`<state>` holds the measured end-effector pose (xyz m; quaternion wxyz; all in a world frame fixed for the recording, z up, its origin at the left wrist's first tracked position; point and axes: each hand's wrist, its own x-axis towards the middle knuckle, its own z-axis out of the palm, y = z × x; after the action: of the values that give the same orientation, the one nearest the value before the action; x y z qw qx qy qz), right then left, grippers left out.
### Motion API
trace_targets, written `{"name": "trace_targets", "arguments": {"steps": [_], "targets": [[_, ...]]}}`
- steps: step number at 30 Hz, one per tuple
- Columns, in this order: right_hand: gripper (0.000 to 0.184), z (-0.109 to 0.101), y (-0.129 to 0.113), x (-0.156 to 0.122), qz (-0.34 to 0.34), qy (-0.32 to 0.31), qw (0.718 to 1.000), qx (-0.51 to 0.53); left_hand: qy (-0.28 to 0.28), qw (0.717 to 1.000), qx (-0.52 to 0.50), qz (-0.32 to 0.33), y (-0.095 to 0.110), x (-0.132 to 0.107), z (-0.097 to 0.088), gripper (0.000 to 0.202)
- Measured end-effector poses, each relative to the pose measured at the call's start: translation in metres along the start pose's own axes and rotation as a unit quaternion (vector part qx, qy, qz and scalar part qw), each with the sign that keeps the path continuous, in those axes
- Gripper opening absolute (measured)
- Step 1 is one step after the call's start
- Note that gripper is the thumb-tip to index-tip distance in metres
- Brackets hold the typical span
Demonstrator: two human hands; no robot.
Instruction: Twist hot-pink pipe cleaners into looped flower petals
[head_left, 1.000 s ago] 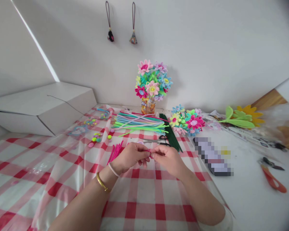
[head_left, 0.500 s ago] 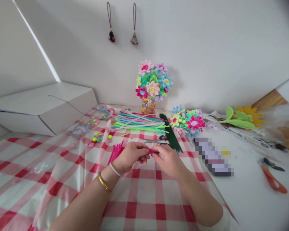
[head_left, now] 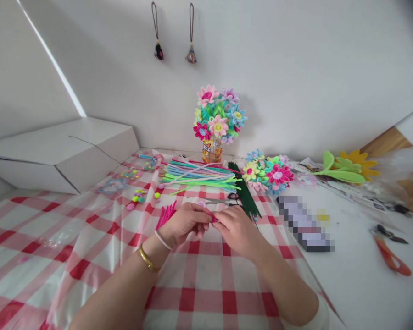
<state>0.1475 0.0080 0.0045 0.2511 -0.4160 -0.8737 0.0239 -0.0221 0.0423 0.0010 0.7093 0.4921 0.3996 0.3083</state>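
My left hand [head_left: 189, 222] and my right hand [head_left: 237, 229] meet above the checked tablecloth, both closed in a pinch on a short magenta pipe cleaner [head_left: 213, 217]. Fingers cover most of it. Just left of my left hand lies a small bunch of magenta pipe cleaners [head_left: 165, 215], partly hidden by that hand. Scissors [head_left: 222, 200] with dark handles rest behind my hands. Farther back is a pile of green, blue and lilac pipe cleaners [head_left: 199, 176], and beside it a bundle of dark green stems [head_left: 246, 195].
Pipe-cleaner flowers [head_left: 220, 114] stand in a jar [head_left: 212, 150] by the wall; more flowers [head_left: 270, 172] lie to its right. Colourful pompoms [head_left: 137, 197] are scattered left. A white box [head_left: 62, 151], a blurred-out phone [head_left: 304, 224] and orange-handled pliers [head_left: 392, 254] flank the workspace.
Both hands have shifted slightly left, still pinching the magenta pipe cleaner. A small pale round piece now shows behind my left hand. The things on the table stay put.
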Motion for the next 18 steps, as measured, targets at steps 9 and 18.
{"name": "trace_targets", "arguments": {"steps": [9,18], "targets": [[0.025,-0.002,-0.0008,-0.0021,-0.041,-0.036,0.998,-0.039,-0.027,0.999,-0.022,-0.002,-0.0035,-0.0003,-0.0039,0.012],[0.021,-0.0037,-0.0053,-0.0049,0.079,0.0,0.957,0.28,-0.081,0.99,0.04,0.106,0.0033,-0.0061,-0.0031,0.013]]}}
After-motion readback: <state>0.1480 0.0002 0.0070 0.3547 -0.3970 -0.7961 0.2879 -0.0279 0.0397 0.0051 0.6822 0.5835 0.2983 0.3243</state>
